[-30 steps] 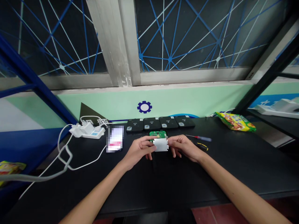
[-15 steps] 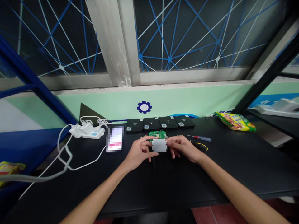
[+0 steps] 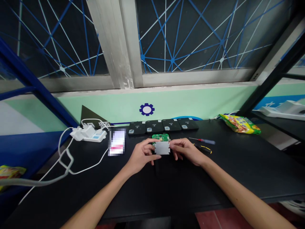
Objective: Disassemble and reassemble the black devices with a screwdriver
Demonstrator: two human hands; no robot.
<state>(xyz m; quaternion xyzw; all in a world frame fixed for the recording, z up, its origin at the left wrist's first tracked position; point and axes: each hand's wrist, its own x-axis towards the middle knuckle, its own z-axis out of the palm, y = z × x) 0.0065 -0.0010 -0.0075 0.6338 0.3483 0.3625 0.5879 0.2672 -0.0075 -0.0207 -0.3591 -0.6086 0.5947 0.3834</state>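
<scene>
Left hand (image 3: 140,155), right hand (image 3: 189,151): part-closed on silver plate (image 3: 162,148) between them | left thumb shifted to lower edge, plate face exposed

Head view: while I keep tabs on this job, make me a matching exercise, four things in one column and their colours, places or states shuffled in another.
Things:
1. Flat plate
2. Right-hand snack bag
3. Screwdriver
4. Black boxes

Descriptions:
A. Side by side in a row
B. Silver-grey, between the left hand and the right hand
C. Lying with its thin shaft pointing left
D. Mostly yellow and green

Right pairs: 1-B, 2-D, 3-C, 4-A
</scene>
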